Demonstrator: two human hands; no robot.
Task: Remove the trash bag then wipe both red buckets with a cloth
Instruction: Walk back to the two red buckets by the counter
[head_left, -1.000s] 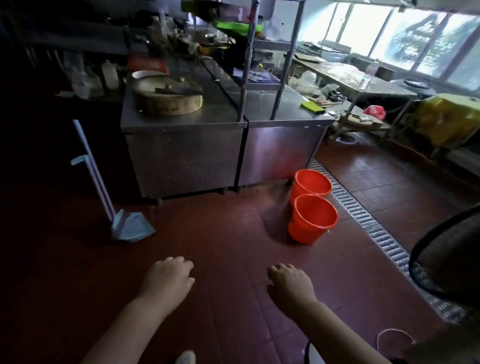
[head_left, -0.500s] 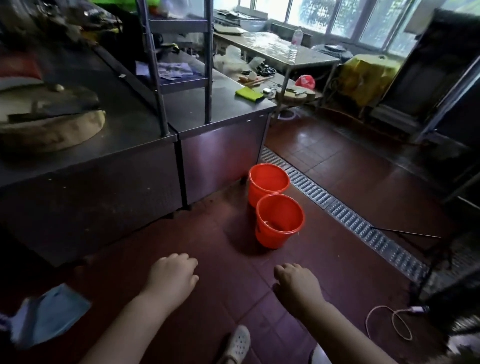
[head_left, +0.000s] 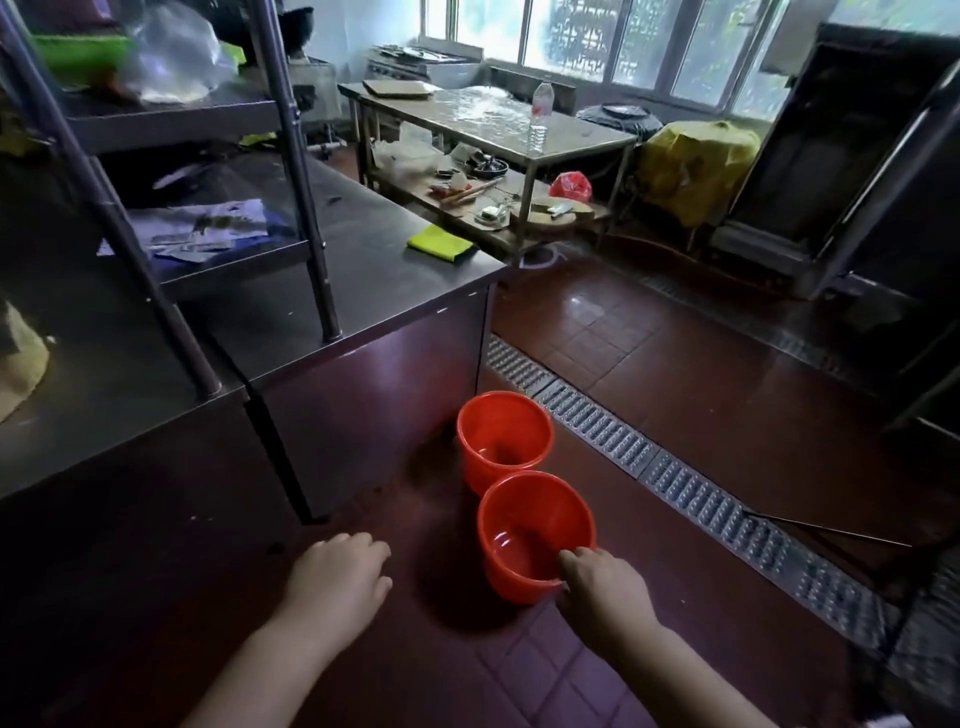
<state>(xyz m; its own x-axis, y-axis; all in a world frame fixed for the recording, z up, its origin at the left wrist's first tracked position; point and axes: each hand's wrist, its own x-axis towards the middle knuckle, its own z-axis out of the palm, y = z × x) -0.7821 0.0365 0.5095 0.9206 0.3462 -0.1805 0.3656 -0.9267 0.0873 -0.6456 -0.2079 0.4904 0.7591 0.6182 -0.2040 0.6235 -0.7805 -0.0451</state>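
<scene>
Two red buckets stand side by side on the tiled floor by the steel counter's corner, the far bucket and the near bucket; I see no bag in either. My right hand hangs with loosely curled fingers at the near bucket's front right rim, and whether it touches is unclear. My left hand hovers over the floor left of that bucket, fingers relaxed, holding nothing. A green cloth lies folded on the counter's far corner.
The steel counter with shelf posts fills the left. A metal floor drain grate runs diagonally right of the buckets. A steel table with a water bottle, a yellow covered bin and a red plastic bag stand at the back.
The view has moved forward and turned right, so the buckets are much closer. My right hand now overlaps the near bucket's rim; before, both hands hovered short of it.
</scene>
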